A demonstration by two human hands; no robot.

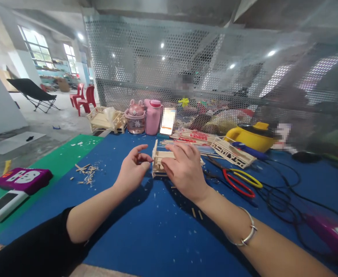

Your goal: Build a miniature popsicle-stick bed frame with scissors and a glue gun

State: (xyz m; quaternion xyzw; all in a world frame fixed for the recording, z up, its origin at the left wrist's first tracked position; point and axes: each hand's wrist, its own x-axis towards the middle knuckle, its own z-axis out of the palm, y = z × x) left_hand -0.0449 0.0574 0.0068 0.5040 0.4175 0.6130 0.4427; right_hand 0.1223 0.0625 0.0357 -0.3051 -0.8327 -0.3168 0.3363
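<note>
A small model bed of pale wooden sticks [158, 158] sits on the blue mat, a raised panel at its left end. My right hand [186, 171] is closed over its middle, with thumb and fingers pressed on it, hiding much of the frame. At the left end is my left hand [134, 169], its fingers curved and apart. Those fingertips are beside the end panel; whether they touch it is unclear. Right of my right hand lie red-and-yellow-handled scissors or pliers [238, 182].
Stick offcuts [86, 174] litter the left. Behind stand a larger stick model [107, 119], a pink bottle [153, 117], a lit phone [168, 121] and a yellow pot [252, 138]. A latticed stick piece [232, 152], a blue-handled tool [250, 151] and black cables [284, 200] lie right.
</note>
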